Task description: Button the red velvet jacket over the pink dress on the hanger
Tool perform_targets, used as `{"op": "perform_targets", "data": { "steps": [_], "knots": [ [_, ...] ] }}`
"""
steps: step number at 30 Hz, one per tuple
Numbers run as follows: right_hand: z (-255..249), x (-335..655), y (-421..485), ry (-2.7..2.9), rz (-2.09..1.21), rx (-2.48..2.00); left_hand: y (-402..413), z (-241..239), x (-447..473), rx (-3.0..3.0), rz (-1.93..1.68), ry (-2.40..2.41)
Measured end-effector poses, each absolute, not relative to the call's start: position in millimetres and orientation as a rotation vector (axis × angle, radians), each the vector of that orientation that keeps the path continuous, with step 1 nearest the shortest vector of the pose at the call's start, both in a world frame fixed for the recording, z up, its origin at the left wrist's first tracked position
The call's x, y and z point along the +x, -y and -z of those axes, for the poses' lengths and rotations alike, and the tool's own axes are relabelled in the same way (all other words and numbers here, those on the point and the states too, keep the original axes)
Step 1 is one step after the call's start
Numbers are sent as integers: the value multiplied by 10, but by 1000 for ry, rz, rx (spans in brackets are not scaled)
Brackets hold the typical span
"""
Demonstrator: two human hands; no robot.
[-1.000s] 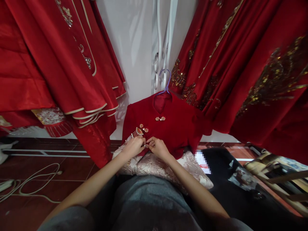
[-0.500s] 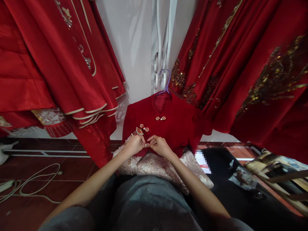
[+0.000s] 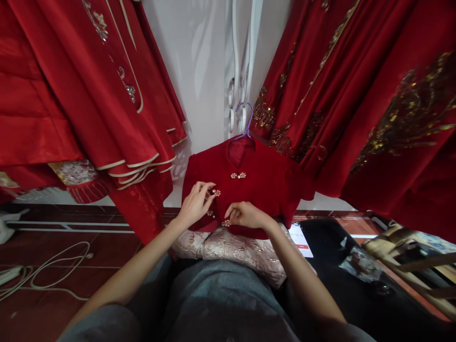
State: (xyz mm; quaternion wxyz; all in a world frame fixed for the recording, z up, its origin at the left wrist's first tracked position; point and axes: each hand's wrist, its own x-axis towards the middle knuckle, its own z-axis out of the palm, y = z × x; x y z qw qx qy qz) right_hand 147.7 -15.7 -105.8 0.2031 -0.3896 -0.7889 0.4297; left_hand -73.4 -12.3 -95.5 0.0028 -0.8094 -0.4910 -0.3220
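Note:
A dark red short jacket [image 3: 265, 194] with a stand collar hangs in front of me on a purple hanger [image 3: 247, 123]. At its neck sits a fastened flower-shaped clasp [image 3: 238, 175] with beads. My left hand [image 3: 195, 204] reaches over the jacket's left front, thumb and fingers apart around a second beaded clasp [image 3: 216, 193]; whether it touches is unclear. Below that hand a small beaded piece [image 3: 211, 213] shows on the cloth. Near the hem my right hand [image 3: 247, 215] pinches a beaded flower clasp [image 3: 225, 223] at the jacket's front edge.
Pale brocade cloth [image 3: 245, 254] lies over my lap. Red embroidered gowns [image 3: 117, 95] hang on both sides. A phone [image 3: 301, 241] and a small plastic bag [image 3: 361, 263] rest on a black surface to the right. A white cable [image 3: 59, 251] coils on the tiled floor.
My hands were together at the lower clasp. The left has let go and moved up to the middle clasp, opening its fingers; the right has shifted slightly right and down.

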Motion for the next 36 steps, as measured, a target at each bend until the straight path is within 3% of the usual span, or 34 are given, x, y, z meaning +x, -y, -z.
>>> {"op": "perform_targets", "data": {
  "steps": [8, 19, 36],
  "knots": [
    [801, 1659, 229, 2270, -1203, -1039, -130, 866, -809, -2525, 774, 1253],
    [746, 1688, 241, 2260, -1256, -988, -344, 668, -796, -2675, 730, 954],
    [536, 1827, 344, 2090, -1080, -1019, -530, 550, 15, -2478, 919, 976]
  ]
}}
